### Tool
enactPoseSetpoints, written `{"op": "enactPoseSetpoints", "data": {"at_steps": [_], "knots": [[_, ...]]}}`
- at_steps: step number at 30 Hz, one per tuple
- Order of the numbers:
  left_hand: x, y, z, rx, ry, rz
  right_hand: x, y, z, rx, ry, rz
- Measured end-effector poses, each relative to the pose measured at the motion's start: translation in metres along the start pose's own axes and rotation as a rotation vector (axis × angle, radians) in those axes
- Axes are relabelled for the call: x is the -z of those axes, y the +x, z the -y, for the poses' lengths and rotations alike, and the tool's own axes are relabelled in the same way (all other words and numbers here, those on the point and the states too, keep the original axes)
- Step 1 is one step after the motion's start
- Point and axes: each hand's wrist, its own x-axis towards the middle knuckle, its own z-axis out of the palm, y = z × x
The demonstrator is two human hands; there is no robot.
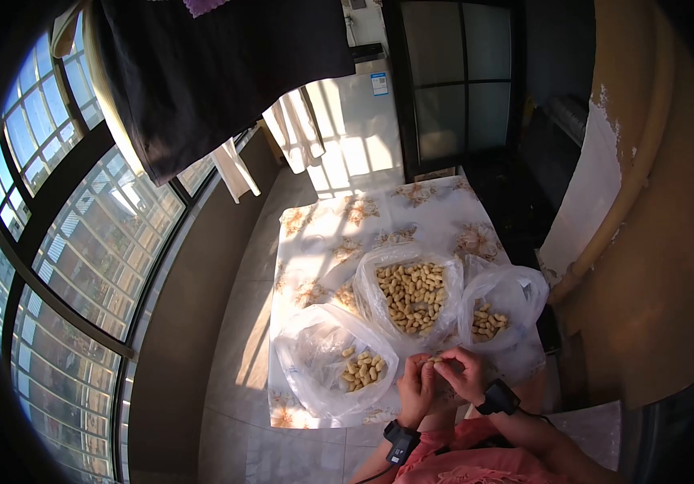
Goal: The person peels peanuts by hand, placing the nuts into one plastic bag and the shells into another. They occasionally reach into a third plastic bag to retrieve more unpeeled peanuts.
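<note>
Both of my hands meet at the table's near edge, in front of the bags. My left hand [417,390] is closed, its thumb and fingertips pinching a peanut in its shell [435,360]. From the other side, my right hand [464,377] grips the same peanut with its fingertips. Just beyond them lies an open clear plastic bag [368,278] with a large heap of unshelled peanuts [411,297]. To the left, a second plastic bag [302,359] contains a smaller pile of peanuts [364,371]. A third bag [528,290], on the right, has a few peanuts [488,323] inside.
The table wears a white floral cloth [323,234]. Dark clothing [226,73] hangs overhead at the upper left, near barred windows [109,242]. A white refrigerator [363,129] and a dark glazed door [464,81] stand behind. A pipe [617,210] runs along the right wall.
</note>
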Motion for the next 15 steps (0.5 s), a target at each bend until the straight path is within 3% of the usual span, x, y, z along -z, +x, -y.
{"op": "enactPoseSetpoints", "data": {"at_steps": [9,11,15], "knots": [[0.002,0.000,0.005,0.005,0.019,0.007,-0.001,0.003,0.010,-0.040,0.026,0.023],[0.000,-0.001,0.012,0.089,-0.145,-0.034,0.000,0.003,0.006,-0.029,0.017,0.059],[-0.001,-0.001,0.005,0.077,-0.202,-0.036,0.001,0.002,0.001,-0.016,-0.028,0.119]]}}
